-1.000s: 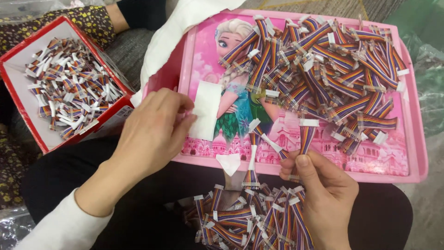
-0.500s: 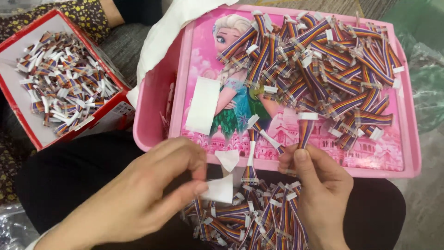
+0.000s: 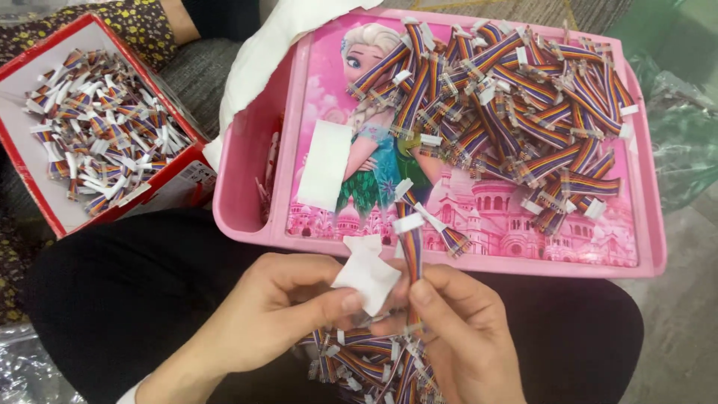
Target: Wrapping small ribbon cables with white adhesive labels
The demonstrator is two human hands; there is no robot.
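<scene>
red box (image 3: pixel 45 217) cut by left edge, lap cable pile (image 3: pixel 359 359) partly behind fingers (image 3: pixel 329 307)

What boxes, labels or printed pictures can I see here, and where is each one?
Red cardboard box: upper left, open, rectangular, white inside, full of short striped cables.
Pink tray: centre, rectangular, printed with a cartoon figure and castle.
White label sheet: lying on the tray's left part, plain tall rectangle.
White label piece: pinched in the left hand, beside the striped cable held by the right hand.
</scene>
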